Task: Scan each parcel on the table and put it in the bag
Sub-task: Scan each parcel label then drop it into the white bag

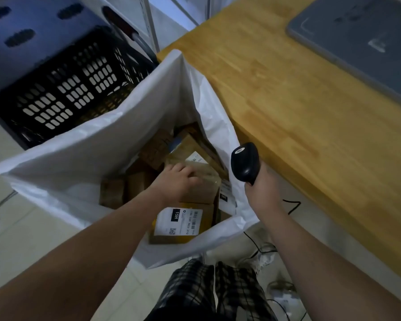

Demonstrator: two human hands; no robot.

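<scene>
Reaching the left hand (176, 179) down into the bag (97, 140), curling its blurred fingers over the top edge of a brown parcel (202, 188) and gripping it there, deep inside the bag among other boxes (134, 184). Clasping the scanner (244, 162) in the right hand (262, 188), fingers wrapped round its handle, head pointing up, just outside the bag's right rim. Looking down into the bag at a labelled box (181, 222) lying flat, nearer the body than the gripped parcel, white label up and marked 15H. Standing at the bag's near edge in checked shorts (218, 290). Noting a wooden table (287, 93) close against the bag's right wall, bearing a grey mat (368, 42) at its far end, well apart from the bag. Noting a black crate (63, 89) just behind the bag to the left, and a black cable (292, 205) trailing just right of the bag, below the scanner.
</scene>
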